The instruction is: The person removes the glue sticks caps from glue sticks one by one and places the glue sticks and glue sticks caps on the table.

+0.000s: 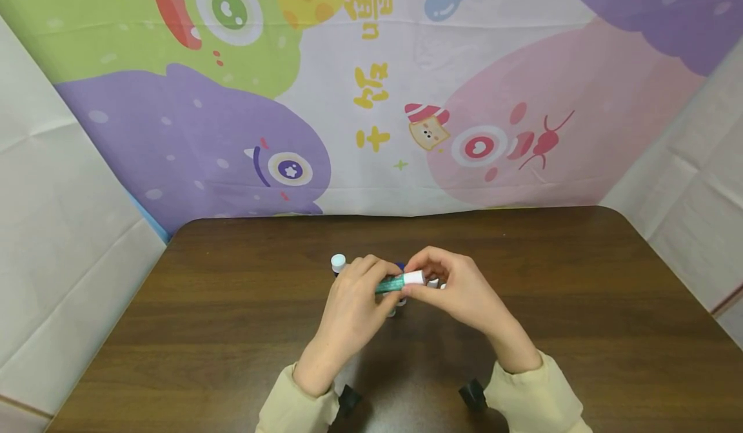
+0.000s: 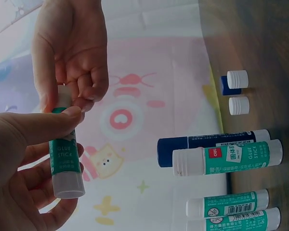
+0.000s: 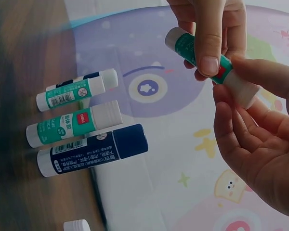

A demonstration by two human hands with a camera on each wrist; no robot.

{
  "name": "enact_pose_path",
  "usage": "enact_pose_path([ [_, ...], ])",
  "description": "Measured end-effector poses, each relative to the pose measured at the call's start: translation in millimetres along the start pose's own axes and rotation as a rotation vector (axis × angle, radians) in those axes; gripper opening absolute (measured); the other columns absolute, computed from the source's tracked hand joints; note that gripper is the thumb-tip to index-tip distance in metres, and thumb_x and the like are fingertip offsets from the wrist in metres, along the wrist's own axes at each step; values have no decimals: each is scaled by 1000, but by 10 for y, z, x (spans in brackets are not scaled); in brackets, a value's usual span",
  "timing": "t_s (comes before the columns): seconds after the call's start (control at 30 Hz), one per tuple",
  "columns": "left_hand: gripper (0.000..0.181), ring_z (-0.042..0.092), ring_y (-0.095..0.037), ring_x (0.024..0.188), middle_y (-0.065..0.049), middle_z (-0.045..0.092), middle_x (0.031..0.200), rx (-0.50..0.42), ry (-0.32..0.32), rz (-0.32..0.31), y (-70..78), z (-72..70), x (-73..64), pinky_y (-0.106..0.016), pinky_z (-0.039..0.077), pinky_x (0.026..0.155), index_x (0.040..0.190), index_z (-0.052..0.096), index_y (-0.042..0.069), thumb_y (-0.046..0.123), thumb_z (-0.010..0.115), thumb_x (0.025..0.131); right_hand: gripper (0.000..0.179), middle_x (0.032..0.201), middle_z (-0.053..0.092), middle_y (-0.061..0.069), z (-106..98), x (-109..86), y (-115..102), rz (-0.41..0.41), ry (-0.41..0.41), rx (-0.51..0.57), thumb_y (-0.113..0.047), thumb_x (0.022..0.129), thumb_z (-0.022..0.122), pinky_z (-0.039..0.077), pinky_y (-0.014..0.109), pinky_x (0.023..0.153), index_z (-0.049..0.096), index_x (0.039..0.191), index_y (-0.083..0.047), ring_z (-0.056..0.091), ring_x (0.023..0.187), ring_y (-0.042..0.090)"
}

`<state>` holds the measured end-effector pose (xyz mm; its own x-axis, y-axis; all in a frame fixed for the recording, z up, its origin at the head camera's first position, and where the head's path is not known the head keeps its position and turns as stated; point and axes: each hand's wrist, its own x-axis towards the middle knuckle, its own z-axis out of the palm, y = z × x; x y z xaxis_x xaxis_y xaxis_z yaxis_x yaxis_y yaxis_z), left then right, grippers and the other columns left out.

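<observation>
A green glue stick (image 1: 391,284) with white ends is held in the air between both hands. My left hand (image 1: 351,301) grips its green barrel between thumb and fingers. At the stick's white end, my right hand (image 1: 461,288) pinches with thumb and fingertips; the right wrist view shows this white end (image 3: 243,90) partly covered. Below the hands, other glue sticks stand upright on the table: a navy one (image 3: 94,150) with a navy cap, a green one (image 3: 62,130) with a ridged white top, and another green one (image 3: 70,94) partly overlapping a dark one.
Two loose white caps (image 2: 239,105) and a navy cap (image 2: 226,86) lie on the brown wooden table (image 1: 203,330), right of the standing sticks. One white-topped stick (image 1: 338,263) shows beyond my left hand. A cartoon-printed cloth (image 1: 371,181) hangs behind the table.
</observation>
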<state>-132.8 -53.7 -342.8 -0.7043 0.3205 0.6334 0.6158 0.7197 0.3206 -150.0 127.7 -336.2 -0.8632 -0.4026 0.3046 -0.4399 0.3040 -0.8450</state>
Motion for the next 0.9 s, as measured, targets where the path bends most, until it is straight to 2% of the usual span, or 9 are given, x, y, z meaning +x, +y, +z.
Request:
enact_pose_path([
  [0.3, 22, 52, -10, 71, 7, 61, 82, 19, -1, 0, 1, -4, 3, -23, 41, 64, 87, 66, 15, 22, 78, 70, 18, 72, 59, -4, 1, -4, 1, -12, 2, -57, -21, 75, 74, 41, 24, 48, 62, 89, -21, 54, 59, 11],
  [0.77, 25, 53, -10, 74, 7, 61, 85, 38, -34, -44, -25, -11, 1, -24, 42, 66, 89, 66, 16, 20, 79, 69, 16, 76, 61, -6, -33, -4, 18, -34, 27, -71, -22, 77, 72, 44, 26, 53, 61, 88, -21, 54, 62, 11],
  [0.9, 24, 53, -10, 73, 7, 61, 84, 39, -24, -52, -40, -14, 1, -24, 43, 66, 89, 66, 16, 19, 79, 69, 18, 77, 61, -6, -51, -1, 12, -28, 40, -74, -19, 76, 73, 43, 26, 53, 60, 89, -21, 54, 62, 11],
])
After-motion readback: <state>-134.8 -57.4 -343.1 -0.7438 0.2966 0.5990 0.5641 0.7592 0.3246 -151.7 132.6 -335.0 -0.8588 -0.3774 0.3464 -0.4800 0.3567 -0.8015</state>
